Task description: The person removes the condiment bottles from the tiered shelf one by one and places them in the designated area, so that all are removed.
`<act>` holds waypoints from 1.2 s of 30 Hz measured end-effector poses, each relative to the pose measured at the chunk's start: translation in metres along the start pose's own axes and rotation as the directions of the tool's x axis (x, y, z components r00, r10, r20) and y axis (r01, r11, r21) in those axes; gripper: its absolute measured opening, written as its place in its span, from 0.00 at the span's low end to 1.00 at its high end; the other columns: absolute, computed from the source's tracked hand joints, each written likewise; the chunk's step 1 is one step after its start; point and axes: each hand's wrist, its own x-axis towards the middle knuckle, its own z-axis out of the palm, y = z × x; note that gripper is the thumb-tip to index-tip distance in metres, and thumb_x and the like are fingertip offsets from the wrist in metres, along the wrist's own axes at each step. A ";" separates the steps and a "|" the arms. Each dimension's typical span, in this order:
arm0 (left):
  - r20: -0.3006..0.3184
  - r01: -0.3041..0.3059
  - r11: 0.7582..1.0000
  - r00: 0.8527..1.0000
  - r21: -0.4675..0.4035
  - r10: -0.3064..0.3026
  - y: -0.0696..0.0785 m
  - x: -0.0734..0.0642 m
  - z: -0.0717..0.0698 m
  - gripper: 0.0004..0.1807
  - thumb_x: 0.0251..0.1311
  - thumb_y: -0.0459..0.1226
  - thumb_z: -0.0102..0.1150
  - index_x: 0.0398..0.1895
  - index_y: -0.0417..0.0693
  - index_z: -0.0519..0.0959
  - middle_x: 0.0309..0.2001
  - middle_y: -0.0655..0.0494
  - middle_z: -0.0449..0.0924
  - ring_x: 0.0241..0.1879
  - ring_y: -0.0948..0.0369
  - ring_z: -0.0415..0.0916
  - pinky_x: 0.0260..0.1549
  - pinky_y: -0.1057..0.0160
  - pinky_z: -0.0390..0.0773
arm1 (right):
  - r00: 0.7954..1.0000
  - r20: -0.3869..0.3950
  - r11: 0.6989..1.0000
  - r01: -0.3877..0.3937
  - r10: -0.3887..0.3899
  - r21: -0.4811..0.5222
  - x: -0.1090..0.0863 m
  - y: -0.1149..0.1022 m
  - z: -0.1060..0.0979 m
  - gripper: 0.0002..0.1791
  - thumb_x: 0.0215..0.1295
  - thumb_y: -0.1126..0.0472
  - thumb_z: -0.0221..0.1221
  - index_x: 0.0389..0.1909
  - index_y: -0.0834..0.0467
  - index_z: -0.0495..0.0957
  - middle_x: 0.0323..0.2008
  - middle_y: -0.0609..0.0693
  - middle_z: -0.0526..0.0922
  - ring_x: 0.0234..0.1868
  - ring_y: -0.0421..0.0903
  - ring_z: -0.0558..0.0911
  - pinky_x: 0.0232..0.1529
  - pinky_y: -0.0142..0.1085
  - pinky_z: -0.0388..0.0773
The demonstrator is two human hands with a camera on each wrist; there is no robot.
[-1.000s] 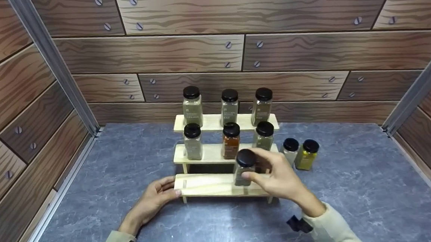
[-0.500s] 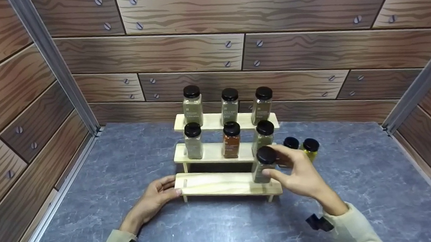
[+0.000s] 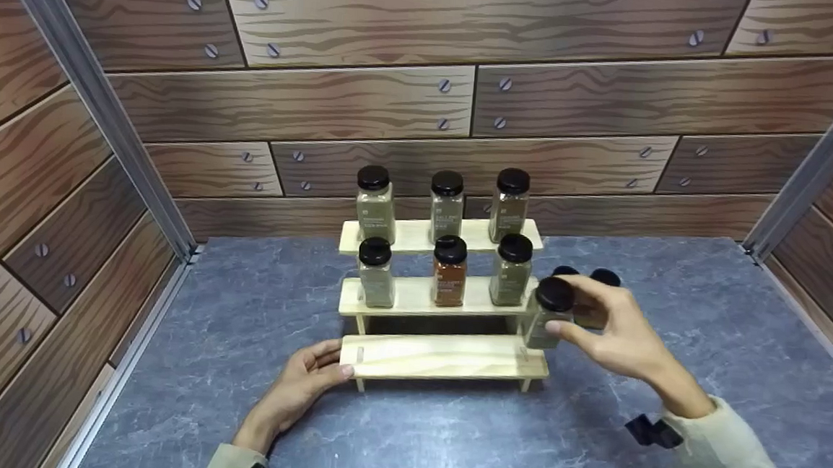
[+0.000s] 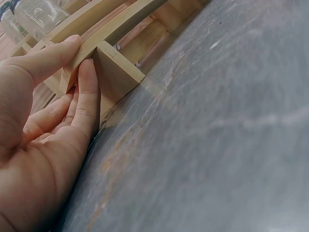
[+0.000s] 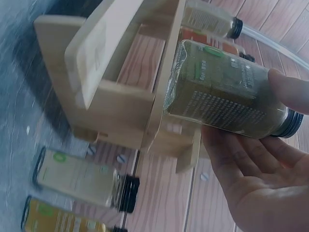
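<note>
A three-tier wooden rack (image 3: 423,357) stands on the table, its lowest shelf bare. My left hand (image 3: 299,382) pinches that shelf's left end, thumb on top and fingers beneath, as the left wrist view (image 4: 53,121) shows. Just past the rack's right end, my right hand (image 3: 624,330) grips a spice jar (image 3: 542,330) with a black lid, upright between thumb and fingers. In the right wrist view, greenish-brown powder fills this jar (image 5: 222,92). Three jars stand on the middle shelf, among them an orange-red one (image 3: 449,279), and three on the top shelf, including a brown one (image 3: 509,218).
Two more jars stand on the table right of the rack, mostly hidden behind my right hand in the head view. The right wrist view shows them as a pale jar (image 5: 79,179) and a yellow jar (image 5: 67,217). Wood-patterned walls (image 3: 367,101) enclose the grey table (image 3: 404,443).
My right hand has carried the jar rightward from above the lowest shelf to beyond the rack's right end. The left hand has stayed at the shelf's left end.
</note>
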 end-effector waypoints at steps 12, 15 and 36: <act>-0.010 0.000 1.000 1.000 -0.012 -0.001 0.000 -0.001 0.002 0.39 0.68 0.28 0.66 0.76 0.18 0.59 0.66 0.31 0.76 0.57 0.58 0.83 0.62 0.62 0.84 | 0.998 -0.041 0.997 -0.040 0.037 -0.066 -0.004 0.005 -0.031 0.30 0.60 0.73 0.73 0.64 0.65 0.79 0.49 0.60 0.88 0.45 0.37 0.87 0.52 0.23 0.85; -0.013 0.004 1.000 1.000 -0.018 -0.004 0.000 -0.001 0.002 0.39 0.68 0.28 0.66 0.76 0.18 0.59 0.66 0.32 0.76 0.57 0.58 0.83 0.62 0.62 0.84 | 0.998 -0.061 0.997 -0.033 0.029 -0.071 -0.005 0.006 -0.040 0.30 0.60 0.74 0.73 0.64 0.65 0.79 0.49 0.54 0.89 0.46 0.36 0.87 0.52 0.23 0.84; 0.000 -0.004 1.000 1.000 -0.019 0.004 -0.001 0.000 0.001 0.40 0.69 0.28 0.66 0.77 0.19 0.58 0.70 0.28 0.72 0.58 0.58 0.84 0.62 0.61 0.84 | 0.985 -0.139 0.982 -0.119 0.098 -0.149 -0.002 0.034 -0.098 0.28 0.65 0.73 0.70 0.66 0.68 0.76 0.47 0.30 0.85 0.45 0.30 0.86 0.48 0.19 0.83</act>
